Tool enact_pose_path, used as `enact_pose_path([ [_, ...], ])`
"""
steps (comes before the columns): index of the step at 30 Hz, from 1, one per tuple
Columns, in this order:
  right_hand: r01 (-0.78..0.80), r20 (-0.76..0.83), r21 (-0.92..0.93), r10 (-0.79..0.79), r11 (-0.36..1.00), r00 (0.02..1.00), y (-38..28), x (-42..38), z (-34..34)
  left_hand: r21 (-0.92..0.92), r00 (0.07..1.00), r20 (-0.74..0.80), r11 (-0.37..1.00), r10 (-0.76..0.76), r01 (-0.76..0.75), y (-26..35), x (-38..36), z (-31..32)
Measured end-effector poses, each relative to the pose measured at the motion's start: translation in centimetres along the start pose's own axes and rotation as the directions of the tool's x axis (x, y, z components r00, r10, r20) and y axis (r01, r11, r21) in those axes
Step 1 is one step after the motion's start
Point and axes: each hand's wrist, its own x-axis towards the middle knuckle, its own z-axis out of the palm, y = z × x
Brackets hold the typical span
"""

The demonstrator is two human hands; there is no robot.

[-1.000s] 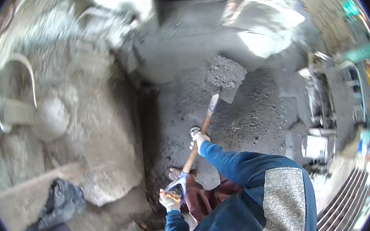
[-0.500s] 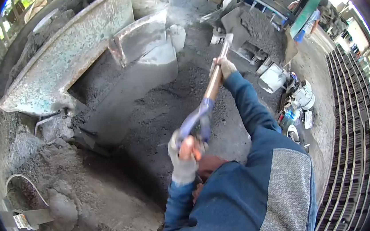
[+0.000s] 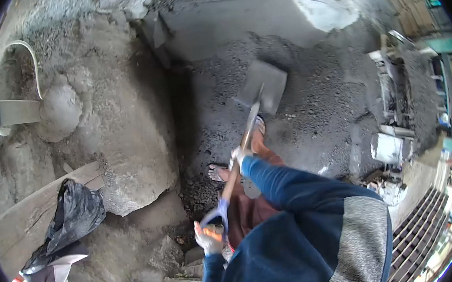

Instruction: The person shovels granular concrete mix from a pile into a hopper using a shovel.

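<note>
A shovel (image 3: pixel 231 184) slants across the middle of the head view, its flat square blade (image 3: pixel 270 82) down at the dark gritty material (image 3: pixel 308 95) on the floor. My left hand (image 3: pixel 209 238), in a pale glove with orange showing at the fingers, is closed around the purple D-handle (image 3: pixel 215 216) at the upper end. Farther down, my right hand (image 3: pixel 240 155), also gloved, grips the wooden shaft. Both my feet stand on the gritty floor, one sandalled foot (image 3: pixel 219 172) left of the shaft and the other close behind the blade.
A rough concrete block (image 3: pixel 126 123) rises at the left, with a black plastic bag (image 3: pixel 80 204) on a wooden plank (image 3: pixel 32 214) beside it. A low grey wall (image 3: pixel 236 20) runs across the far side. Machinery (image 3: pixel 393 92) stands right; racks of dark blocks (image 3: pixel 425 230) fill the lower right.
My view has swung left and down. The shovel, earlier extended toward the machine with its blade end there, has come back, and its blade is now low over the gritty floor near my feet.
</note>
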Motion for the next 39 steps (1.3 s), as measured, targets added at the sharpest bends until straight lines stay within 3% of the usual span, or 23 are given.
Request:
enact_pose_path([
  [1,0.034,-0.096,-0.099,-0.043,0.995,0.994,5.5,3.1,-0.8,0.107,0.935,-0.348,0.994,0.067,-0.032,-0.9,-1.7,-2.5],
  [3,-0.306,0.074,-0.101,0.314,0.947,0.947,10.3,0.5,-0.7,0.044,0.823,-0.568,0.998,-0.012,0.044,-2.2,-5.2,-5.1],
  [4,-0.417,-0.035,-0.160,0.417,0.895,0.908,15.2,4.6,-2.2,0.027,0.717,-0.697,0.998,-0.019,0.053,-2.5,-6.6,-4.8],
  [5,-0.468,0.188,-0.047,0.468,0.883,0.864,17.9,6.5,-4.7,0.009,0.706,-0.708,0.999,-0.016,0.032,-3.4,-6.7,-5.9],
  [7,-0.475,0.208,-0.072,0.478,0.877,0.853,17.8,8.3,-4.8,-0.002,0.652,-0.758,1.000,0.017,-0.028,-4.9,-5.1,-7.0],
  [8,-0.493,0.266,-0.044,0.486,0.869,0.833,16.2,8.8,-4.1,-0.002,0.709,-0.705,0.999,0.022,-0.034,-5.6,-3.0,-7.0],
  [10,-0.505,0.088,-0.140,0.519,0.851,0.850,13.8,19.4,-1.2,-0.053,0.824,-0.562,0.992,0.067,-0.117,-7.9,3.9,-7.5],
  [11,-0.521,-0.002,-0.183,0.530,0.834,0.848,13.0,24.9,0.0,0.004,0.754,-0.642,0.984,0.141,-0.180,-7.7,7.4,0.0],
  [12,-0.383,0.056,-0.287,0.415,0.878,0.908,5.4,25.6,0.6,0.066,0.727,-0.656,0.975,0.201,-0.210,-7.8,11.0,6.9],
  [13,-0.231,0.112,-0.376,0.291,0.897,0.950,-2.4,26.6,1.0,-0.028,0.797,-0.597,0.990,0.097,-0.141,-7.9,13.5,12.5],
  [14,-0.192,0.071,-0.288,0.221,0.938,0.973,-7.8,26.1,2.8,0.055,0.888,-0.420,0.982,0.187,-0.181,-9.4,16.6,13.0],
  [15,-0.167,-0.046,-0.254,0.160,0.953,0.986,-9.0,26.1,3.5,0.193,0.767,-0.529,0.932,0.363,-0.308,-10.1,17.6,14.7],
  [18,-0.085,0.059,-0.140,0.094,0.986,0.994,-7.1,23.7,2.3,0.116,0.795,-0.522,0.949,0.309,-0.292,-11.4,17.7,10.3],
  [20,-0.110,-0.066,-0.201,0.099,0.973,0.993,-5.1,23.1,1.8,0.195,0.752,-0.534,0.922,0.387,-0.336,-10.4,14.8,11.3],
  [24,-0.042,-0.002,0.036,0.042,0.998,0.999,-3.8,15.3,0.3,0.183,0.832,-0.489,0.964,0.260,-0.194,-9.4,14.1,2.1],
  [26,-0.008,-0.002,0.141,0.008,0.990,1.000,-3.2,13.5,-1.6,0.200,0.910,-0.388,0.977,0.148,-0.073,-6.7,8.8,6.2],
  [29,0.020,0.042,0.354,-0.037,0.935,0.998,-5.4,8.2,-4.8,0.130,0.971,-0.239,0.991,-0.010,0.042,-5.4,7.1,5.7],
  [30,0.050,0.010,0.253,-0.054,0.966,0.999,-6.8,6.1,-5.4,0.181,0.966,-0.260,0.982,0.001,0.048,-5.3,6.6,6.8],
  [33,0.257,-0.031,0.371,-0.265,0.892,0.964,-13.7,-3.1,-6.4,0.290,0.988,-0.111,0.947,-0.111,0.139,-4.4,7.2,10.4],
  [35,0.313,-0.027,0.531,-0.354,0.787,0.935,-18.2,-6.0,-8.4,0.363,0.993,-0.002,0.925,-0.120,0.113,-4.0,7.3,16.0],
  [36,0.449,-0.067,0.528,-0.491,0.721,0.868,-21.4,-9.7,-8.2,0.401,0.990,0.052,0.911,-0.130,0.099,-4.0,6.6,19.8],
  [37,0.533,-0.239,0.442,-0.478,0.722,0.845,-25.9,-17.2,-6.2,0.539,0.973,0.226,0.838,-0.050,-0.082,-3.5,5.8,23.4],
  [39,0.498,0.021,0.672,-0.687,0.547,0.726,-32.5,-23.5,-7.7,0.526,0.907,0.407,0.784,0.108,-0.330,-2.9,1.1,33.5],
])
